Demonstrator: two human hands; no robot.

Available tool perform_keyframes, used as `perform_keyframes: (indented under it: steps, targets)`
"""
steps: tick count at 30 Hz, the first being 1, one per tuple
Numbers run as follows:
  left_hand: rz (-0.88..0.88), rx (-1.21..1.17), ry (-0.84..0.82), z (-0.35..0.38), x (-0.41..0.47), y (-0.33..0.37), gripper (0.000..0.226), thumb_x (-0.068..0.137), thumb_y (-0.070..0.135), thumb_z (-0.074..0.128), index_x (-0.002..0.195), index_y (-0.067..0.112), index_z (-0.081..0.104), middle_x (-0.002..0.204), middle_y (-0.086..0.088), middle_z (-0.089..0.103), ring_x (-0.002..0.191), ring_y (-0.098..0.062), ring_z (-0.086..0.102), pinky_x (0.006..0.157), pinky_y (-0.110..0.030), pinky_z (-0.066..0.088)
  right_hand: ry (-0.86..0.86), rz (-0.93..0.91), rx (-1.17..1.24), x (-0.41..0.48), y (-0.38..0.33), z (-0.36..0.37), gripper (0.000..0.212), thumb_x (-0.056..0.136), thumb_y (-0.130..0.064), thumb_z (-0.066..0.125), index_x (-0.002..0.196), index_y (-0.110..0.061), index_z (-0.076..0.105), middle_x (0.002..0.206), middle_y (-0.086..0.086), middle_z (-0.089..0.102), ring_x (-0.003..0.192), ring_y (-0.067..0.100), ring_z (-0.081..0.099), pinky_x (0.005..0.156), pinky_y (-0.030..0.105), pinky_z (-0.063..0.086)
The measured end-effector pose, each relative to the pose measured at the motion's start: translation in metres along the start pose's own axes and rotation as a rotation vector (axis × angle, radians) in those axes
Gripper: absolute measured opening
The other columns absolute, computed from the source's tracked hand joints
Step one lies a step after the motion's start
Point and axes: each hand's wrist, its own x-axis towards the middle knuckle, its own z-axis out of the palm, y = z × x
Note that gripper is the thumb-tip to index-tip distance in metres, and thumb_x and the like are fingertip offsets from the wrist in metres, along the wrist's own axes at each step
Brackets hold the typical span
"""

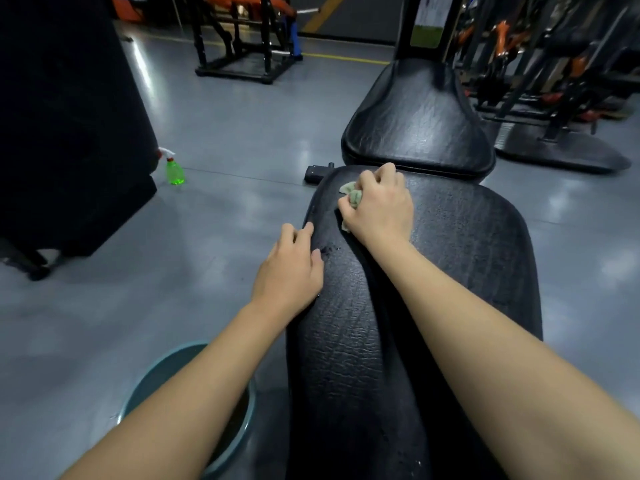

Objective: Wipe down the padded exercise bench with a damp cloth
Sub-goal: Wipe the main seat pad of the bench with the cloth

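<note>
A long black padded bench [467, 258] runs away from me down the middle of the view, with a second black pad [415, 119] beyond it. My right hand [379, 206] grips a bunched pale green cloth [351, 195] and presses it on the near pad's far left corner. My left hand [292, 268] rests on the pad's left edge, fingers lying over the side. Small wet spots glisten on the pad between the two hands.
A teal basin [145, 382] stands on the grey floor at the lower left, under my left forearm. A green spray bottle [175, 169] sits by a large black block [69, 116]. Gym machines [242, 39] stand at the back and on the right.
</note>
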Motion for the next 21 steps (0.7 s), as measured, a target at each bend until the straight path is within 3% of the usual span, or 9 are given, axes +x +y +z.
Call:
perform_keyframes:
  steps: [4,7,12,16,21]
  targets:
    - [-0.038,0.042,0.04,0.014,-0.011,0.01,0.058,0.104,0.028,0.043,0.158,0.01,0.028,0.128,-0.012,0.039,0.112,-0.033,0.049,0.083,-0.047,0.046,0.007,-0.01,0.066,-0.003,0.004,-0.002,0.03,0.078,-0.041,0.062,0.088,-0.013,0.06,0.101,0.01,0.052,0.09,0.031,0.051,0.068,0.04,0.046]
    - [-0.086,0.045,0.081,0.019,-0.01,0.018,0.058,0.099,0.025,0.045,0.154,0.008,0.035,0.126,-0.014,0.041,0.112,-0.035,0.049,0.079,-0.049,0.049,-0.013,-0.051,0.117,-0.008,0.01,-0.006,0.028,0.079,-0.039,0.063,0.088,-0.013,0.06,0.101,0.009,0.052,0.09,0.031,0.052,0.069,0.039,0.045]
    - [-0.15,-0.036,0.151,0.016,0.001,0.028,0.031,0.093,0.021,0.05,0.121,0.007,0.05,0.116,-0.014,0.044,0.107,-0.039,0.052,0.07,-0.045,0.042,-0.036,-0.131,0.148,-0.026,0.047,-0.022,0.027,0.083,-0.041,0.063,0.089,-0.015,0.058,0.102,0.005,0.049,0.091,0.025,0.051,0.067,0.033,0.043]
    - [-0.148,-0.047,0.195,0.02,0.0,0.031,0.026,0.094,0.019,0.05,0.116,0.005,0.05,0.114,-0.015,0.044,0.105,-0.039,0.052,0.065,-0.041,0.035,-0.014,0.032,0.11,-0.042,0.102,-0.044,0.026,0.083,-0.04,0.066,0.088,-0.016,0.058,0.101,0.005,0.048,0.095,0.026,0.051,0.065,0.032,0.042]
    - [-0.095,-0.034,0.219,0.025,-0.002,0.023,0.036,0.095,0.022,0.053,0.126,0.002,0.052,0.114,-0.015,0.045,0.105,-0.039,0.054,0.064,-0.045,0.046,0.018,0.221,0.05,-0.052,0.146,-0.066,0.024,0.083,-0.038,0.065,0.087,-0.016,0.058,0.102,0.007,0.048,0.097,0.031,0.051,0.074,0.041,0.05]
